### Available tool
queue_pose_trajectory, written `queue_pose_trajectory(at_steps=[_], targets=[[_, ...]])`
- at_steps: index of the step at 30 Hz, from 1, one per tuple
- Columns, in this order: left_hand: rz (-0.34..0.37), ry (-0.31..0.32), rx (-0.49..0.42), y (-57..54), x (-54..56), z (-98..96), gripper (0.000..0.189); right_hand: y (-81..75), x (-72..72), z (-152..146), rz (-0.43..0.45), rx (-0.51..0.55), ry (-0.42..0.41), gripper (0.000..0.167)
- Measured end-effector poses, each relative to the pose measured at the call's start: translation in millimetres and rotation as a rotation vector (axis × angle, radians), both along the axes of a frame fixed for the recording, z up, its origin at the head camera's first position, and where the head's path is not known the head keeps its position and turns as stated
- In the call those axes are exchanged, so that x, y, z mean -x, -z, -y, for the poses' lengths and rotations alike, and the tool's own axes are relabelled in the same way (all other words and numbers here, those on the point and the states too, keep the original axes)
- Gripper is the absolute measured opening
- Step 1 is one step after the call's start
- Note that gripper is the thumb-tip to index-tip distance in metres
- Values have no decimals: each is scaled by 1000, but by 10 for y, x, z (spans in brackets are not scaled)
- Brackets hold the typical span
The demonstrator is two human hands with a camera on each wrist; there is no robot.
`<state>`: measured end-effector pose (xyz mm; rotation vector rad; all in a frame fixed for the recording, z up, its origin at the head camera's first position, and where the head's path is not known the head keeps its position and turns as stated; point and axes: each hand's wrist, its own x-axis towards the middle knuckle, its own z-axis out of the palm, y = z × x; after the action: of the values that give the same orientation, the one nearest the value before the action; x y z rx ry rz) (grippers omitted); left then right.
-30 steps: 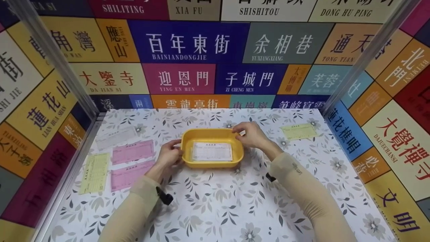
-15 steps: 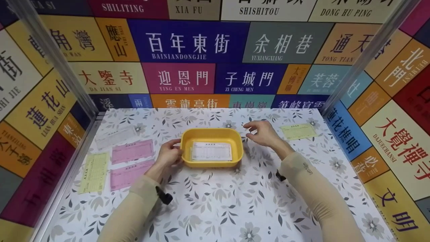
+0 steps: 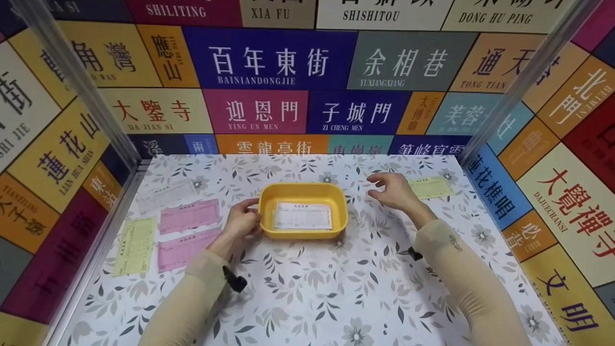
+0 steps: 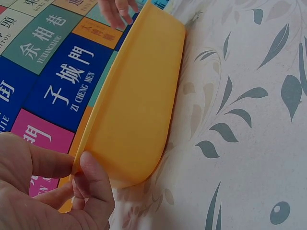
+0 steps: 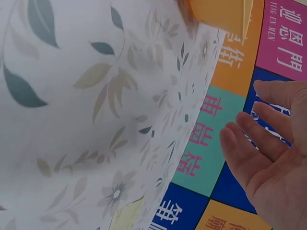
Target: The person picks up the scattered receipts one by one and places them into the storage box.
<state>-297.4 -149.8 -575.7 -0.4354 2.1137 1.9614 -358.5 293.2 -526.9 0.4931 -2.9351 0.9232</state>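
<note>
A yellow plastic basin [image 3: 302, 234] stands mid-table with white printed slips [image 3: 303, 216] lying inside it. At its left end my left hand [image 3: 242, 220] pinches the rim between thumb and index finger, plainest in the left wrist view, where the basin's side [image 4: 136, 100] fills the middle. My right hand [image 3: 393, 190] hovers apart from the basin, fingers loosely bent and holding nothing. In the right wrist view that hand [image 5: 268, 139] shows its palm. Just beyond it lies a yellow slip [image 3: 435, 186], its left end hidden behind the hand.
Left of the basin lie two pink slips [image 3: 190, 215], a yellow slip [image 3: 134, 246] and a whitish slip [image 3: 163, 196]. The flower-patterned tabletop [image 3: 298, 298] is bounded by sign-printed walls [image 3: 269, 60] at the back and both sides.
My right hand has let go of the basin's right end and moved right, toward the lone yellow slip. My left hand and the basin stay practically in place.
</note>
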Motion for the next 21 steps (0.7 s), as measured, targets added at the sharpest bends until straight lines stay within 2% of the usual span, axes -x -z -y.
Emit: queue_pose_trajectory(at_steps=[7,16,21], targets=[[39,-4,6,-20,5,4,69,-7,11,-192,10,-24,61,44],[-22,-13,-19,-5,-5,7,69,-50,24,-435,50,-35,151,46],[4,-8,-9,1,-1,6,70,-41,29,-625,93,-71,200,49]])
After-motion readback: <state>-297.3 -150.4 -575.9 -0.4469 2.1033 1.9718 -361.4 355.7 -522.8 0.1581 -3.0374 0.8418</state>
